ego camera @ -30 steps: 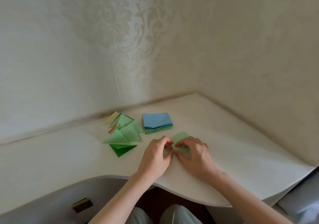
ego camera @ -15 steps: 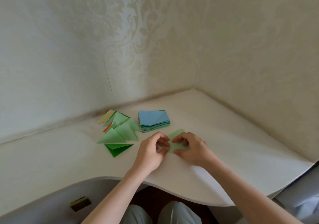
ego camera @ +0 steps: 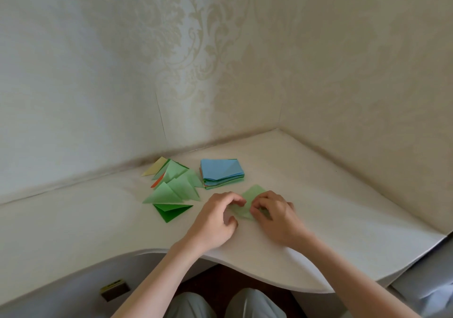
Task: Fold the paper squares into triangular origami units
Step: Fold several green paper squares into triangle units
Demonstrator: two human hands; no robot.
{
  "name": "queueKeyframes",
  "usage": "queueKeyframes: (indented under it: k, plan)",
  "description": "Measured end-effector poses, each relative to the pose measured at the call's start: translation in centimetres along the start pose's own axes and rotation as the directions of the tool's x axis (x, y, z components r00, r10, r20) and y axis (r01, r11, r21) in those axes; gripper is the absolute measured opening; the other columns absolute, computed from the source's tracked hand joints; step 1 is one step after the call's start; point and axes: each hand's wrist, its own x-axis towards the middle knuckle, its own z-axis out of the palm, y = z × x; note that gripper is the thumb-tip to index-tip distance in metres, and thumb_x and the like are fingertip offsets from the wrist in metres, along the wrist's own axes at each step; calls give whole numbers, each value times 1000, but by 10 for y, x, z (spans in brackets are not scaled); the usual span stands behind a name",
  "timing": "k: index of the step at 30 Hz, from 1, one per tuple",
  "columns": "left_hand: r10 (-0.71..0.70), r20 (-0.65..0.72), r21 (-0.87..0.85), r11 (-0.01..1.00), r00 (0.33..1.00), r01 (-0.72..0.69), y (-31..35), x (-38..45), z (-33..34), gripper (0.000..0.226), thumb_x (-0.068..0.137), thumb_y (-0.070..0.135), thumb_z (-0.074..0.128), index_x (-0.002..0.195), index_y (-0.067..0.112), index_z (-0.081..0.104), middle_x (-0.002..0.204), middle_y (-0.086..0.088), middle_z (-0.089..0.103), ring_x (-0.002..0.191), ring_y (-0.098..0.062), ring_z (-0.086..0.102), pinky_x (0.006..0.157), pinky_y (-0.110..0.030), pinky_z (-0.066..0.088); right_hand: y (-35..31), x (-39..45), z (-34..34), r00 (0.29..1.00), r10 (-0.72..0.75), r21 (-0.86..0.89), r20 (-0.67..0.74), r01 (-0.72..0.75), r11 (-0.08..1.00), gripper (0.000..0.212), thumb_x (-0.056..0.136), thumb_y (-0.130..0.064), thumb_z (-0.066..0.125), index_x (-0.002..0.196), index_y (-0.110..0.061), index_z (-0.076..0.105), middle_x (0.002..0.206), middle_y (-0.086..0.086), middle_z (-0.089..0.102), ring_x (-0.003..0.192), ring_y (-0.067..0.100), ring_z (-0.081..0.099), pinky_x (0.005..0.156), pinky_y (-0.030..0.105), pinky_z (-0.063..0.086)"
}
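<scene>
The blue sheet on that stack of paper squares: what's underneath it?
Under the blue sheet, the stack's edges show thin layers: blue, some orange at the left, green at the bottom. Their faces are covered, so how many sheets there are cannot be told.

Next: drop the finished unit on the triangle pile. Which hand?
Probably left. The left hand sits nearer the triangle pile, nothing between. The right hand would cross over it. Both pinch the light green paper.
</scene>
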Motion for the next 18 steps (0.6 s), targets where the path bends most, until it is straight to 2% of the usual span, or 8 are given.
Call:
queueKeyframes:
  k: [3,5,7,9,11,12,14,18]
  plan:
    - [86,-74,118,990,994,-77,-1,1,1,33,79,2,63,103,24,65,102,15,61,101,-1,50,89,-11,36,2,2,-8,1000,-11,96,29,9,995,10,92,-29,53,86,-30,61,96,-14,56,94,12,53,91,37,41]
    - [139,-107,179,977,984,-119,-1,3,1,27,78,2,67,97,21,66,95,12,64,95,-7,53,85,-17,39,2,2,-10,999,-20,107,49,15,994,9,91,-29,55,85,-30,61,94,-14,57,91,9,54,91,37,43]
    - [162,-115,211,968,980,-135,0,4,2,26,77,0,66,93,20,67,91,12,65,89,-10,56,81,-24,43,4,0,-10,999,-45,122,27,41,992,6,89,-30,58,86,-29,63,94,-14,59,90,6,55,88,33,44]
    - [162,-109,229,964,981,-133,1,4,2,23,79,1,65,92,20,67,91,13,66,88,-10,56,81,-30,45,6,-3,-10,996,-86,161,-34,90,983,1,85,-26,65,86,-26,64,92,-13,61,87,1,56,83,23,44]
    - [162,-105,244,961,981,-132,2,4,4,19,82,6,65,93,21,67,92,13,67,89,-10,56,81,-35,45,8,-9,-12,984,-135,181,-113,154,971,8,81,-20,71,86,-23,65,88,-11,62,84,-1,56,76,14,42]
    - [163,-105,251,959,981,-133,2,4,5,17,84,8,65,94,21,67,93,13,68,90,-11,57,82,-36,45,9,-12,-13,976,-158,178,-151,184,967,9,80,-19,72,85,-22,66,87,-12,63,83,-2,57,75,14,43]
    - [155,-103,257,958,982,-124,4,5,7,15,86,11,65,97,21,68,96,12,68,92,-11,57,83,-37,45,11,-17,-16,958,-212,146,-195,242,959,5,81,-24,70,83,-21,68,87,-12,64,81,-1,59,76,19,47]
    - [106,-89,197,977,990,-87,8,8,11,17,86,13,64,102,21,66,95,11,65,94,-12,59,86,-36,47,12,-22,-15,960,-210,63,-184,225,972,28,81,-49,58,80,-25,71,94,-14,63,84,2,60,80,29,48]
